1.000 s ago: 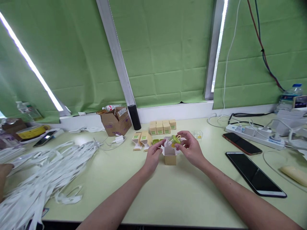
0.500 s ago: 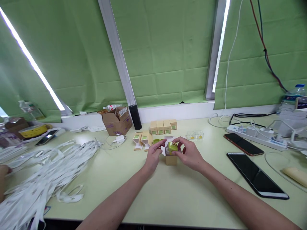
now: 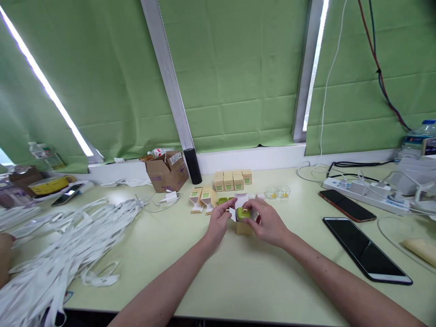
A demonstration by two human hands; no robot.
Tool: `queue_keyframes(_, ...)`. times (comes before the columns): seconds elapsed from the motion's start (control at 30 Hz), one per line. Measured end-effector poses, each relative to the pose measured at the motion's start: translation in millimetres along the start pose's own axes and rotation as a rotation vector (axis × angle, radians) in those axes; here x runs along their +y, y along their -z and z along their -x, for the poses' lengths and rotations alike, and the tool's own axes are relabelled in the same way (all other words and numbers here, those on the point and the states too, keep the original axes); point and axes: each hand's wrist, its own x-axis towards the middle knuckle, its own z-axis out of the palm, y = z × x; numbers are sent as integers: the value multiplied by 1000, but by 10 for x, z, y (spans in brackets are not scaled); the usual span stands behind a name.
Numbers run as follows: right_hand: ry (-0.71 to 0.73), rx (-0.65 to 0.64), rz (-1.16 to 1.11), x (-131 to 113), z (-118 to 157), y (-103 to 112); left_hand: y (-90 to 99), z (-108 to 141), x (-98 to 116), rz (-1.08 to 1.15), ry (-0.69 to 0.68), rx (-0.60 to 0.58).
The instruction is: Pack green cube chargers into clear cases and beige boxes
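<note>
The right hand (image 3: 267, 221) grips the green case (image 3: 243, 214), partly inside the box (image 3: 244, 229), whose flaps (image 3: 241, 199) are not yet closed. The left hand (image 3: 218, 223) is at its 9 o'clock; its grip I cannot tell. Toward 12 o'clock, four boxes (image 3: 228, 181) seem finished.

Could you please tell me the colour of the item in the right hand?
The small item is mainly green, best seen in the head view.

Probably a packing workroom: small cartons (image 3: 228, 185), a power strip (image 3: 361, 194) and heaped white straps (image 3: 98, 237).
</note>
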Motion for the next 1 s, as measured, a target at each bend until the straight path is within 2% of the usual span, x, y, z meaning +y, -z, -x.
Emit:
queue_keyframes(0.23,78,77,57,43,-20,-54,-5,6,26,2,-3,1)
queue_keyframes(1.0,-121,117,26,100,-74,-163,-24,29,58,32,20,4)
